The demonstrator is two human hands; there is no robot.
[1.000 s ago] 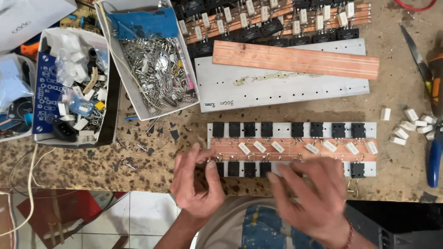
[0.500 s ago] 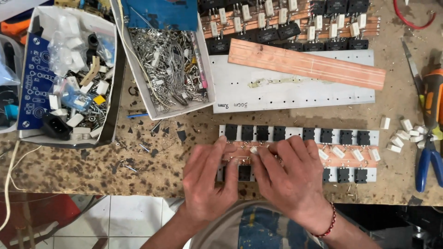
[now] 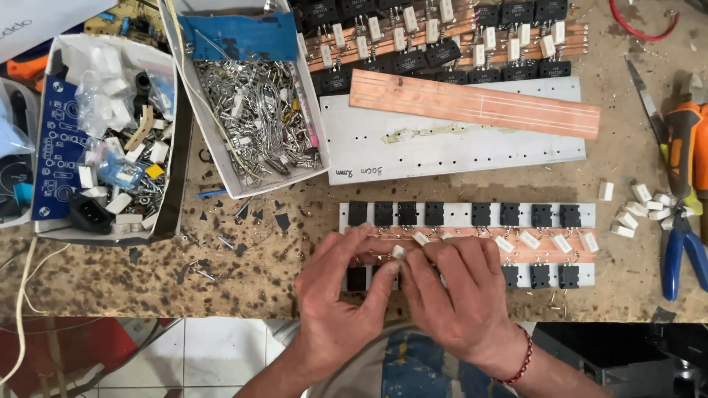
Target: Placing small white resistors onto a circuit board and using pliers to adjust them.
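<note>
Both hands [image 3: 402, 284] on transistor strip [image 3: 472, 243] — long axis left-right.

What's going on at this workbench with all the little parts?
A person is bent over a long metal strip carrying rows of black transistors and a copper board with small white resistors. Both hands meet at its left end: the left hand and the right hand pinch one white resistor between their fingers, right over the board. Loose white resistors lie to the right beside blue-handled pliers, and a tray of metal bits sits behind.
</note>
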